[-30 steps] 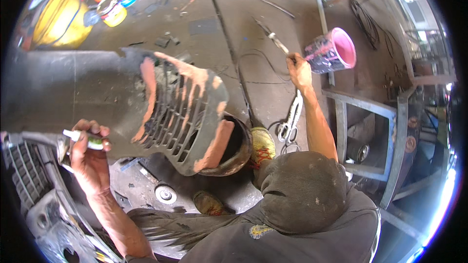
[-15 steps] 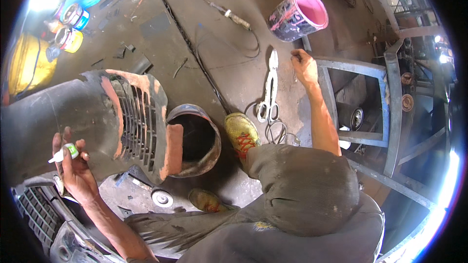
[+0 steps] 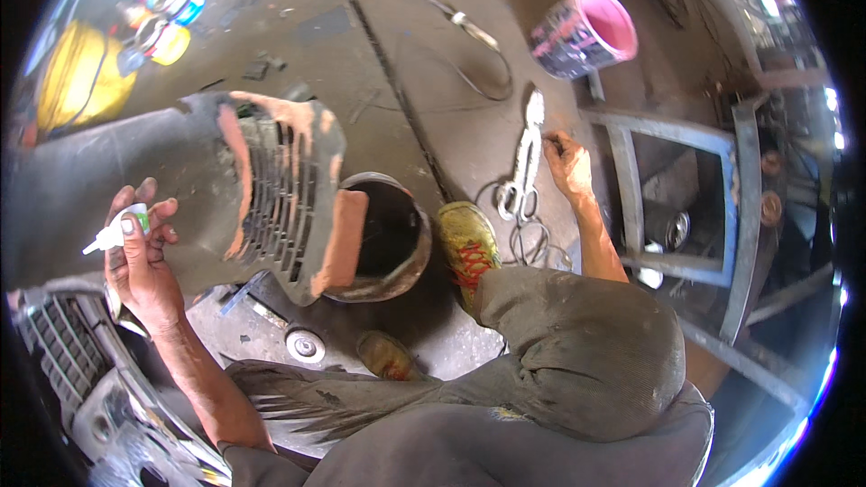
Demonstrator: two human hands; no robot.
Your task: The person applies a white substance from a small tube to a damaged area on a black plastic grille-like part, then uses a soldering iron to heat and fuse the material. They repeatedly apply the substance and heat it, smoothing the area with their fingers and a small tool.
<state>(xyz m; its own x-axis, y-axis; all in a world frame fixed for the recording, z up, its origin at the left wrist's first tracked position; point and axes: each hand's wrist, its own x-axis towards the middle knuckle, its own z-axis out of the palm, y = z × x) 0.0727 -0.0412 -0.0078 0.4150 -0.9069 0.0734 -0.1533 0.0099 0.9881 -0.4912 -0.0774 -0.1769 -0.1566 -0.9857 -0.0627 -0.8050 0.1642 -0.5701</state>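
My left hand [image 3: 144,257] is closed round a small white squeeze bottle [image 3: 117,229] with a green label and a narrow nozzle pointing left. It is held over a dark plastic car bumper [image 3: 108,158] with a slotted grille and reddish-brown patches. The bumper's right end lies over an open round drum [image 3: 419,248]. At right, my right hand [image 3: 568,167] is low over the floor with curled fingers; whatever is in them, if anything, is too small to make out. Just left of it lie large pale tin snips [image 3: 523,153], handles toward me.
A pink-lined paint bucket [image 3: 591,32] stands ahead right, a corded soldering-iron-like tool [image 3: 469,29] left of it. A metal frame [image 3: 667,131] stands at right. Cans [image 3: 167,41] and a yellow container [image 3: 81,81] are far left; an angle grinder [image 3: 271,307] lies below the bumper.
The whole view has shifted, so most things appear farther right. My right hand has come closer to the snips and toward me. The bottle stays in my left hand.
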